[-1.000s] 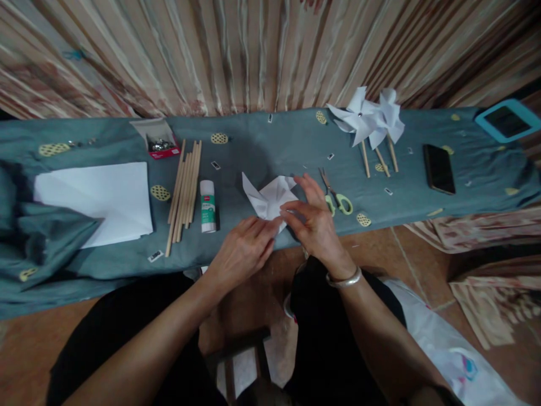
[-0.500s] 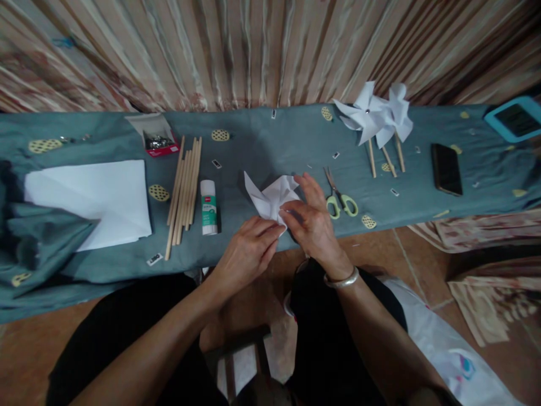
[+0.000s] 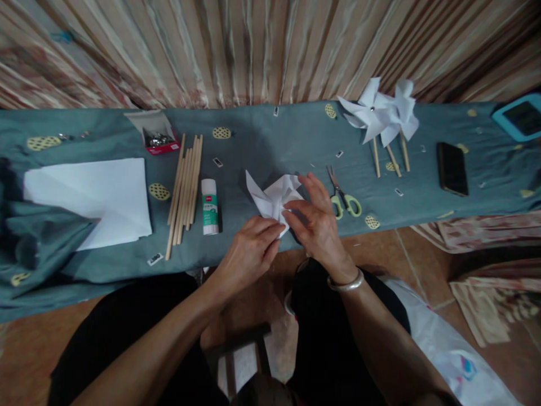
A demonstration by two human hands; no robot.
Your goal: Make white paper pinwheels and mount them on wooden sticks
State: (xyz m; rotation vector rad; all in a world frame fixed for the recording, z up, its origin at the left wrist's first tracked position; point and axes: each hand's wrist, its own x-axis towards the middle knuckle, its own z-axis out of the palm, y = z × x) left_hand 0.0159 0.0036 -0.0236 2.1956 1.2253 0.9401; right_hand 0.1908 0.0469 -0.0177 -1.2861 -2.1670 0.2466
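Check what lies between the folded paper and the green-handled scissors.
In the head view, the right hand, holding the folded paper, lies between it and the scissors.

Left of the left hand, a white cylindrical glue stick bears a green label whose red logo seems to read "deli"; its smaller print and the black-and-white patches on the blue-green cloth are illegible.

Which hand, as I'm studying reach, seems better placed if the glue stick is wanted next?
Probably the left hand: the glue stick is nearer it, while the right hand is farther off, beside the scissors. Both hold the folded paper.
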